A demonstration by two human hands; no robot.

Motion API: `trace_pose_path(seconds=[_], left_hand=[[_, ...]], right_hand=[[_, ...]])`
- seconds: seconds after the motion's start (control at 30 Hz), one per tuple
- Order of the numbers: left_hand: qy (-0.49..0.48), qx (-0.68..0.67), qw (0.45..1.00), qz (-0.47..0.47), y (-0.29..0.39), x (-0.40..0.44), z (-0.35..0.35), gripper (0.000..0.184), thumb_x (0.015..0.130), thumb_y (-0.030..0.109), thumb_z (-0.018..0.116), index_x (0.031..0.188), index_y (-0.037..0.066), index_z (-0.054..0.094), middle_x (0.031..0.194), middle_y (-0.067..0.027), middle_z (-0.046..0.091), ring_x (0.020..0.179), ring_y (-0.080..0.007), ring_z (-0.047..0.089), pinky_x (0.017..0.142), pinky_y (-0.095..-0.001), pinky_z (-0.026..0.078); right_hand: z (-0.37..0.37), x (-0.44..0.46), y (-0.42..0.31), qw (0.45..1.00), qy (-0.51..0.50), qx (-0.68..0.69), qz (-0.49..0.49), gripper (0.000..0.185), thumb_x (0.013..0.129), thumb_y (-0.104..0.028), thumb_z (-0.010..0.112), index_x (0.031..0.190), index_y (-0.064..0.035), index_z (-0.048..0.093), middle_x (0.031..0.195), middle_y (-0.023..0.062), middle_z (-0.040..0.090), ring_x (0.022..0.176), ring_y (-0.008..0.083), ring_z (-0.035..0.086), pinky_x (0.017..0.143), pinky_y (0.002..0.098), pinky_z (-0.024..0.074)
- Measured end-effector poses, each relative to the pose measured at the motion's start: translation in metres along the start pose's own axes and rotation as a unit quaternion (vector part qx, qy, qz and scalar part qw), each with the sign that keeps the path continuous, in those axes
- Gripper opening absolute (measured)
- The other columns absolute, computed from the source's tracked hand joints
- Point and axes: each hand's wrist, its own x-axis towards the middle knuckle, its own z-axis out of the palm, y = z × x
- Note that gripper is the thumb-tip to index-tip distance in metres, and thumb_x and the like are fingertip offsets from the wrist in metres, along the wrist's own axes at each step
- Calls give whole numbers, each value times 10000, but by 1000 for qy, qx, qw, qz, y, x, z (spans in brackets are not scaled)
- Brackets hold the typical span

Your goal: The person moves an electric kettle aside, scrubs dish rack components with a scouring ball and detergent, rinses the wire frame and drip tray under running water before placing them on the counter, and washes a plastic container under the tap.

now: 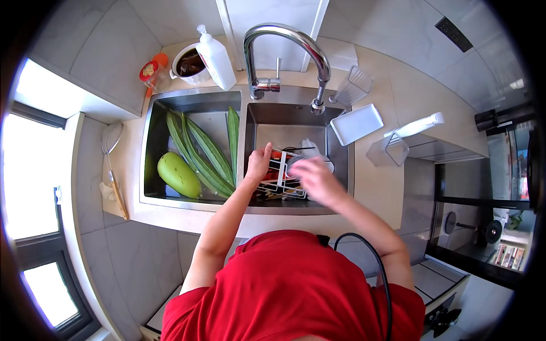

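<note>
The left hand (259,163) grips the white wire rack (282,169) at left. The blurred right hand (316,179): cannot tell its grip.

"What is the left hand (259,163) on?"

"It grips the side of a white wire rack (282,168) in the right basin (273,116)."

"And the right hand (317,181)?"

"Blurred, over the rack's other side, with something grey (294,162) at its fingertips. I can't make out what."

"What's in the left basin (222,101)?"

"Long ridged green gourds (206,149), with a plump, smooth green vegetable (179,175) beside them."

"Anything around the sink?"

"A curved faucet (287,29) behind it, a white pump bottle (216,59) at the back left, and a white tray (357,124) on the right."
</note>
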Motion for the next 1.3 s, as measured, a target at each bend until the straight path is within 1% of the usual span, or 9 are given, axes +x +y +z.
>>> trace_pose_path(seconds=[0.1,0.17,0.5,0.63,0.83,0.9,0.97,1.13,1.3], left_hand=[[16,18,1000,5,6,-5,1,534,946,431,427,811,-35,652,705,-118,630,681,-192,579,686,-343,451],[4,7,1000,9,5,-11,0,551,933,460,416,833,-23,660,765,-274,613,804,-424,609,722,-452,466],[-49,-133,989,-49,11,-15,-11,679,971,449,264,598,-4,605,426,-18,393,408,-127,391,440,-321,322],[-153,-122,979,-59,4,-7,-19,607,983,399,224,1015,-17,664,454,38,316,440,-87,305,458,-272,271],[-125,-176,970,-113,-3,3,-5,480,971,297,294,847,-10,642,492,-21,413,461,-125,374,469,-298,324],[82,61,960,262,-54,24,20,413,956,264,340,755,-6,578,526,-76,479,484,-168,433,488,-338,365],[-40,-16,999,26,-21,14,13,446,953,295,360,746,-37,573,586,-126,558,532,-229,521,524,-374,408],[14,-31,996,88,-15,16,20,509,951,349,374,704,-61,549,626,-187,575,622,-325,581,583,-445,444],[-206,-293,927,-107,18,-2,-13,460,946,374,352,720,26,550,569,-39,536,487,-144,453,475,-297,350]], right_hand=[[58,-3,-3,996,-58,-15,-69,272,714,11,592,972,-34,663,1052,38,583,948,237,504,842,317,462],[65,12,28,999,0,-29,-40,261,719,3,583,961,-49,666,1038,46,593,937,253,508,849,322,470],[59,17,46,998,-35,-58,-17,297,691,36,593,964,-60,665,1060,44,610,975,250,531,877,329,471],[31,56,71,990,105,45,79,273,692,42,587,914,-84,682,1005,45,635,938,251,559,846,349,464],[75,66,37,952,-168,-237,-93,120,740,-72,561,730,-53,678,910,43,575,885,232,504,781,302,484],[68,67,42,955,-181,-228,-59,128,733,-61,542,724,-15,662,901,48,556,881,248,495,762,300,494],[51,70,37,943,-214,-251,-49,113,709,-55,557,723,-8,660,890,67,552,884,255,498,747,313,503],[69,72,29,943,-180,-266,-90,79,701,-45,577,723,-8,644,950,83,547,931,254,482,829,315,468],[46,66,66,979,-188,-67,52,148,686,24,575,780,-29,676,961,62,609,875,268,537,821,346,472]])
